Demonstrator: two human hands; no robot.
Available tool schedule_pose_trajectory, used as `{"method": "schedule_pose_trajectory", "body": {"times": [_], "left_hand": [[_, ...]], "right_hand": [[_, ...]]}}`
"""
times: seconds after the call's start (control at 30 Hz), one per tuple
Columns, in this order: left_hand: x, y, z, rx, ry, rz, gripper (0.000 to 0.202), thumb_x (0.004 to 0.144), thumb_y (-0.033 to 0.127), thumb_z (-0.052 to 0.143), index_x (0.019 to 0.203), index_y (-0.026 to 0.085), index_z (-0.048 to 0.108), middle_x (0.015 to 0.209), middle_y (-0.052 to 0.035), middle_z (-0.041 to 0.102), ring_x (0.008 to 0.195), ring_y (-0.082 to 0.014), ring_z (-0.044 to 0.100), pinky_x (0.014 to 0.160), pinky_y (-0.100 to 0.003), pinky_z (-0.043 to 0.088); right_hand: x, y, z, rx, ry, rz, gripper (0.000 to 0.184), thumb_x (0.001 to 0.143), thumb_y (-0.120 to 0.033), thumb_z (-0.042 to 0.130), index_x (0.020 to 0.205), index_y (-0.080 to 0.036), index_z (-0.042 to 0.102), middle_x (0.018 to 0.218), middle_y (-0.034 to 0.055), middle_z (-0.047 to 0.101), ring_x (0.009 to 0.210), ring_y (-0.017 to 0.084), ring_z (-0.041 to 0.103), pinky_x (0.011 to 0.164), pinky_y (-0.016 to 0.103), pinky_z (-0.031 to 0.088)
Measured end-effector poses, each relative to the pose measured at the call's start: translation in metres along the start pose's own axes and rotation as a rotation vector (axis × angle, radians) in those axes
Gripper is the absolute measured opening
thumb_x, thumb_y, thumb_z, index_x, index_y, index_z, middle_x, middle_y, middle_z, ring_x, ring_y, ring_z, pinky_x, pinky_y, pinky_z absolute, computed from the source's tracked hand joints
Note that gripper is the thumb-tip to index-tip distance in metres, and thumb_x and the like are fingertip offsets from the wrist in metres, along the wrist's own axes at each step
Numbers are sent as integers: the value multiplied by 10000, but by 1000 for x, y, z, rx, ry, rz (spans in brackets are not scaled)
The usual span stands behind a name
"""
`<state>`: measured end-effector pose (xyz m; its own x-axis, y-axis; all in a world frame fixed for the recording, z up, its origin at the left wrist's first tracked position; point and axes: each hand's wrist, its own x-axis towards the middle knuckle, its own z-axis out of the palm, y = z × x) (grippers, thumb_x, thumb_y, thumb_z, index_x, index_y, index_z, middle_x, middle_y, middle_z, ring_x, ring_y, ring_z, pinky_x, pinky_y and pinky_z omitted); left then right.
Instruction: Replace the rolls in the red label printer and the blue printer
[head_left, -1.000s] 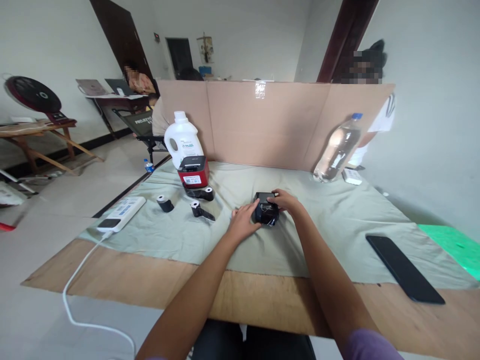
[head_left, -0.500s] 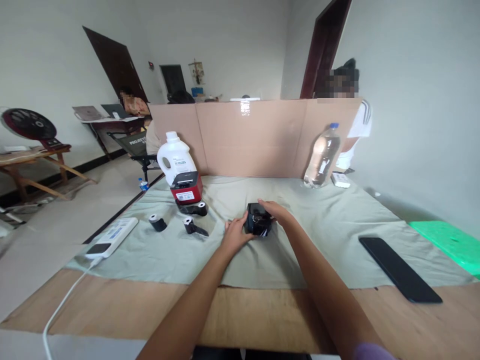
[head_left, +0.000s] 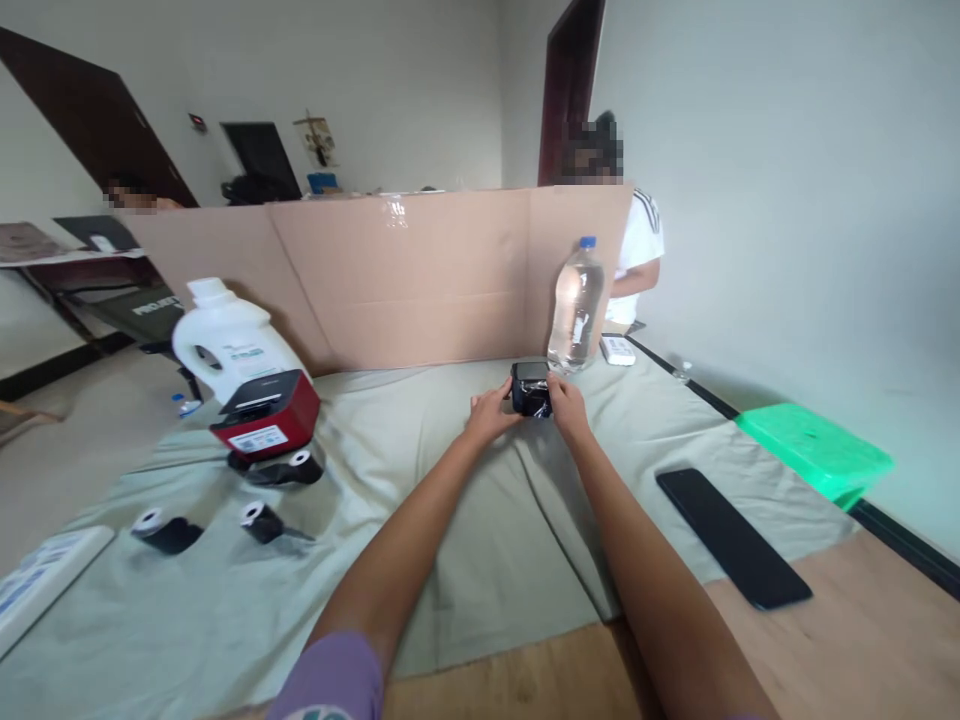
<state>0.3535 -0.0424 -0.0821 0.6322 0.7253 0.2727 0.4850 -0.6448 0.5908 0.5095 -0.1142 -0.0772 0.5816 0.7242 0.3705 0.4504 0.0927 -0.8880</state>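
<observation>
A small black box-shaped device (head_left: 531, 387) wrapped in shiny film sits on the grey-green cloth (head_left: 450, 520), far out in front of me. My left hand (head_left: 491, 413) grips its left side with curled fingers. My right hand (head_left: 566, 405) holds its right side the same way. Both arms are stretched forward. Just beyond the device stands a clear water bottle (head_left: 574, 305) with a blue cap.
A red and black label printer (head_left: 266, 425) and a white jug (head_left: 225, 340) stand at the left, with black rolls (head_left: 262, 520) in front. A dark phone (head_left: 731, 535) lies at the right beside a green tray (head_left: 814, 450). A cardboard screen (head_left: 405, 275) closes the back; a person stands behind it.
Both hands have pushed the black device away from me, toward the water bottle and the cardboard screen. The view has swung to the right.
</observation>
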Motion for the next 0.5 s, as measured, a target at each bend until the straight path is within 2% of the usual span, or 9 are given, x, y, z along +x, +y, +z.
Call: {"method": "schedule_pose_trajectory", "body": {"times": [0.13, 0.3, 0.4, 0.5], "left_hand": [[27, 6, 27, 25, -48, 13, 910, 749, 505, 770, 1537, 254, 389, 1323, -119, 657, 1259, -334, 547, 1046, -458, 347], [41, 6, 46, 111, -128, 18, 922, 744, 515, 763, 1539, 258, 374, 1339, -121, 645, 1284, -329, 513, 1050, -465, 343], [38, 9, 52, 154, -146, -15, 892, 778, 525, 716, 1549, 269, 345, 1353, -119, 635, 1302, -320, 494, 1049, -465, 342], [21, 14, 46, 193, -155, -9, 807, 827, 460, 660, 1547, 283, 340, 1343, -113, 640, 1311, -296, 493, 1051, -461, 339]], "right_hand": [[6, 32, -12, 0, 68, 23, 713, 886, -674, 390, 1240, -120, 664, 1254, 173, 688, 1234, 328, 587, 1071, 453, 416], [7, 58, -19, -23, 55, 39, 719, 892, -679, 387, 1294, -134, 628, 1294, 167, 667, 1249, 316, 577, 1097, 451, 402], [7, 63, -19, -72, 42, 49, 755, 895, -686, 355, 1319, -113, 602, 1334, 189, 634, 1259, 322, 571, 1107, 462, 393], [7, 64, -17, -123, 64, 44, 769, 900, -687, 330, 1316, -98, 599, 1332, 209, 629, 1253, 332, 573, 1100, 473, 399]]}}
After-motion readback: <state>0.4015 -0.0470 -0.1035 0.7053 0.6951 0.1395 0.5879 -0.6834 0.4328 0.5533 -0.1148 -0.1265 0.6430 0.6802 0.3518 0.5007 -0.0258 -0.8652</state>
